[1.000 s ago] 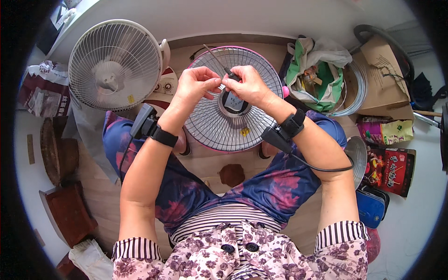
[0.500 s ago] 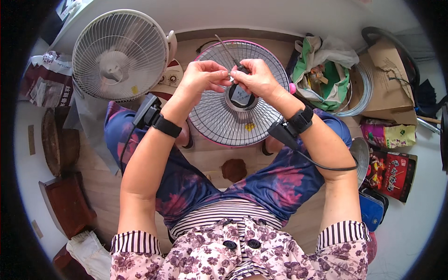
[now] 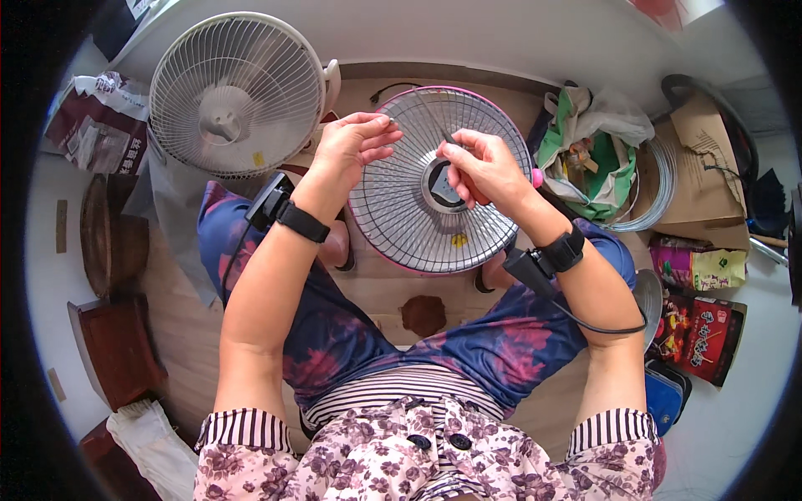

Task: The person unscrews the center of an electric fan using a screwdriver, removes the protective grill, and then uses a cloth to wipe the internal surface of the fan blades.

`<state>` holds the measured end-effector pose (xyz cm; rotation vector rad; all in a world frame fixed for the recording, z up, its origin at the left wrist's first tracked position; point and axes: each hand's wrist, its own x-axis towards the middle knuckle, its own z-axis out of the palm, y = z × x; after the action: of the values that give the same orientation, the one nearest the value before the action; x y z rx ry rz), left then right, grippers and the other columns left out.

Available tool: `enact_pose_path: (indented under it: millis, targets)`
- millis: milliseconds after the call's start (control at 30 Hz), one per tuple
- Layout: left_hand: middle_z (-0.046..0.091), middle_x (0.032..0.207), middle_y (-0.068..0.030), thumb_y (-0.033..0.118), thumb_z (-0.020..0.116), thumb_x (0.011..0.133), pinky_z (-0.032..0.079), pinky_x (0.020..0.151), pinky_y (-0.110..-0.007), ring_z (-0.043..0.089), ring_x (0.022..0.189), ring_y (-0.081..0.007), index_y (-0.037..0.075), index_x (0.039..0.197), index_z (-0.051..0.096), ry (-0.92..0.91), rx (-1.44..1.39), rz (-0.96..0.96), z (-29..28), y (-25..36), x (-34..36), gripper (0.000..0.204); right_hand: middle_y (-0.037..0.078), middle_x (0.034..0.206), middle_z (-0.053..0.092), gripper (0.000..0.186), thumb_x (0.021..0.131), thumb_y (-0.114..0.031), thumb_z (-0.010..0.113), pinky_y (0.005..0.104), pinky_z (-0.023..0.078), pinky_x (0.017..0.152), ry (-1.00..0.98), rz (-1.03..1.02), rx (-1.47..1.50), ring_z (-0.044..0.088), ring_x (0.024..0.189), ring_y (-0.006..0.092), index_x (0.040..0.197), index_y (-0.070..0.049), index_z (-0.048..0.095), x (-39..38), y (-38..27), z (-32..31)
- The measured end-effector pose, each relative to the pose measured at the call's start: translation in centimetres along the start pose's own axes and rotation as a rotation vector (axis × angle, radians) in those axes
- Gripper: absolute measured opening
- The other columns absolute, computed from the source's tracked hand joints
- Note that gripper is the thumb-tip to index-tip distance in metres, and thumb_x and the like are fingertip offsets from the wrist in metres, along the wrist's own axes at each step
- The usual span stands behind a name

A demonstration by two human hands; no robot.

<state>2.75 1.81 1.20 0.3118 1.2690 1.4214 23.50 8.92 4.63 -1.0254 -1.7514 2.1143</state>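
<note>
Pinching lightly seemed advisable: a small piece (image 3: 391, 122) (too tiny to identify) was held between the narrowed fingers of the left hand (image 3: 357, 140), while the screwdriver (image 3: 446, 134) was gripped by the right hand (image 3: 484, 169), over the pink-rimmed heater (image 3: 409, 230).

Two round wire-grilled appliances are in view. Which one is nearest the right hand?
The pink-rimmed one, between the person's knees: the right hand appears directly over its grille. The white one stands off to the left.
</note>
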Motion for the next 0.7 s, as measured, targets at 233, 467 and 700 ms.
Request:
enact_pose_path:
  millis: [233,467,700]
  targets:
    - [0.065,0.092,-0.0125,0.009,0.061,0.085,0.055,0.064,-0.027,0.066,0.085,-0.0215,-0.001,0.096,0.057,0.064,-0.007,0.085,-0.8,0.4,-0.1,0.016,0.000,0.056,0.053,0.023,0.093,-0.022,0.048,0.0165,0.031,0.030,-0.143,0.041,-0.128,0.044,0.036,0.0033,0.097,0.000,0.055,-1.4,0.5,0.8]
    - [0.065,0.092,-0.0121,0.008,0.062,0.084,0.056,0.064,-0.027,0.066,0.086,-0.0204,-0.001,0.096,0.058,0.034,-0.005,0.123,0.0,0.1,0.0,0.015,0.002,0.054,0.052,0.020,0.092,-0.018,0.048,0.0196,0.031,0.030,-0.150,0.011,-0.126,0.044,0.035,0.0055,0.090,0.001,0.055,-0.8,0.6,1.7]
    - [0.066,0.088,-0.0132,0.008,0.062,0.083,0.055,0.063,-0.028,0.066,0.080,-0.0208,-0.001,0.092,0.060,0.035,-0.044,0.142,0.0,-0.1,0.1,0.013,0.003,0.053,0.052,0.020,0.091,-0.016,0.048,0.0209,0.033,0.030,-0.101,-0.024,-0.100,0.045,0.035,0.0063,0.086,0.002,0.055,-0.4,0.5,1.8]
